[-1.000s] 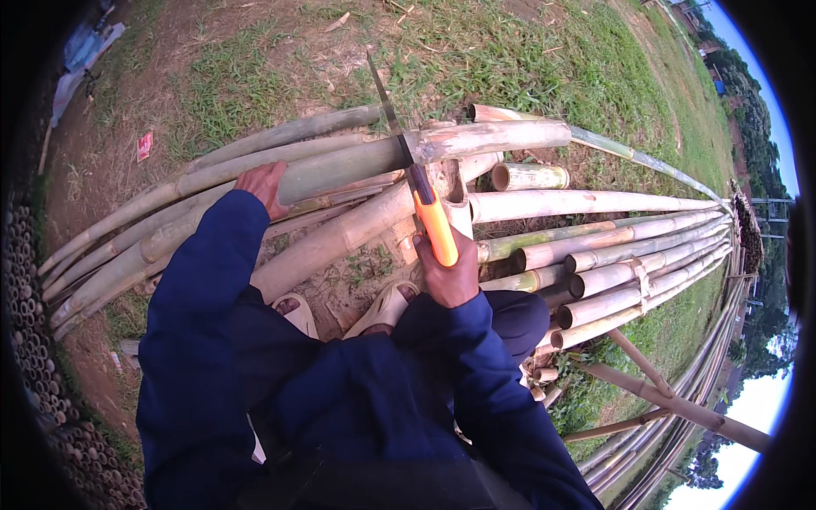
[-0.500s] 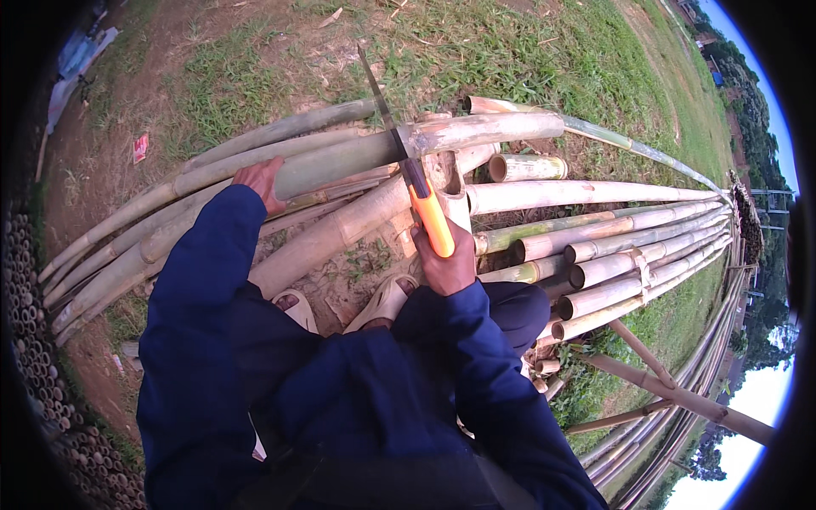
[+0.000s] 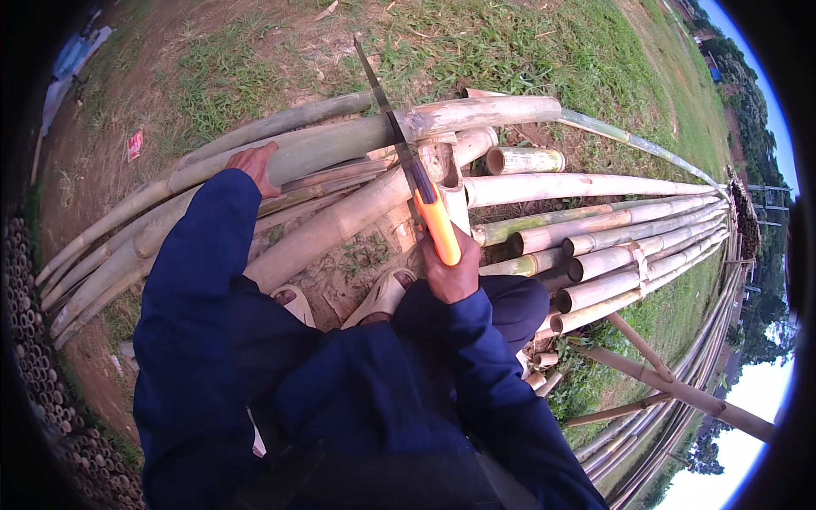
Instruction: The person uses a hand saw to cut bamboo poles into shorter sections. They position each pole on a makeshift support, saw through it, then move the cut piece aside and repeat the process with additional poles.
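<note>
My right hand (image 3: 450, 270) is closed around the orange handle of a handsaw (image 3: 438, 225). Its dark, narrow blade lies crosswise over a thick green bamboo pole (image 3: 331, 149), with the tip pointing away past the far side. On the left, my left hand (image 3: 257, 170) grips that same pole, fingers over its top. The pole's paler end section extends right of the blade. Beneath it, near the blade, is a hollowed bamboo piece (image 3: 450, 178). How deep the blade sits in the pole cannot be made out.
Several cut bamboo poles (image 3: 612, 259) lie side by side at the right, beside a short bamboo tube (image 3: 525, 160). A thicker pole (image 3: 327, 229) runs slantwise before my sandalled feet. Stacked bamboo ends (image 3: 64, 408) line the left edge. Slanting bamboo props (image 3: 680, 391) stand lower right.
The saw handle has come slightly toward me relative to the pole. The pole and my left hand appear a little farther away. Both hands keep their hold.
</note>
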`<state>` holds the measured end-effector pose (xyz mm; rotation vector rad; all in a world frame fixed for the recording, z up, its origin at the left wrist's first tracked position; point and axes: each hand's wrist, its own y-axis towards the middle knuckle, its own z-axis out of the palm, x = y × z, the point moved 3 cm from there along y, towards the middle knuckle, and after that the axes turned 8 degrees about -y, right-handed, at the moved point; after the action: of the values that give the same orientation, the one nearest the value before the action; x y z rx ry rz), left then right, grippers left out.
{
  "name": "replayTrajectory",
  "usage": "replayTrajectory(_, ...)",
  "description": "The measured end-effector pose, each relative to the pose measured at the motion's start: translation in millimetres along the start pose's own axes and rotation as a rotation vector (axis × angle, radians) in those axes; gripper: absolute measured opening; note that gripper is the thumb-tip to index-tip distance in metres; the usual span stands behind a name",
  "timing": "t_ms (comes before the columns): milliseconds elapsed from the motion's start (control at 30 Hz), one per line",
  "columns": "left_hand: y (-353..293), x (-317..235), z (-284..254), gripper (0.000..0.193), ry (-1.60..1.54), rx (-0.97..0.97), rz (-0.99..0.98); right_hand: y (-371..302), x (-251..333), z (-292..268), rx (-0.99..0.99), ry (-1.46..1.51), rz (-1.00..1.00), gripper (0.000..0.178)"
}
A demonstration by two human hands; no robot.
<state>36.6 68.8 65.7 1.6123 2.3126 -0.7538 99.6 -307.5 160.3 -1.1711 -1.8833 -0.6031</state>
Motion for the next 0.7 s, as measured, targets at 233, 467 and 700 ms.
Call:
replayTrajectory(233, -11, 8, 22, 0.077, 0.028, 0.006, -0.04, -101, -3, -50, 0.059, -0.109, 0.098, 0.023)
replayTrajectory(467, -23, -7, 15, 0.08, 0.045, -0.088, 0.04, 12, 11, 3, -0.023, -0.014, -0.062, 0.017)
replayTrajectory(700, -8, 11, 12, 0.074, 0.038, -0.067, -0.042, -99, 7, -47, 0.019, -0.088, 0.044, 0.018)
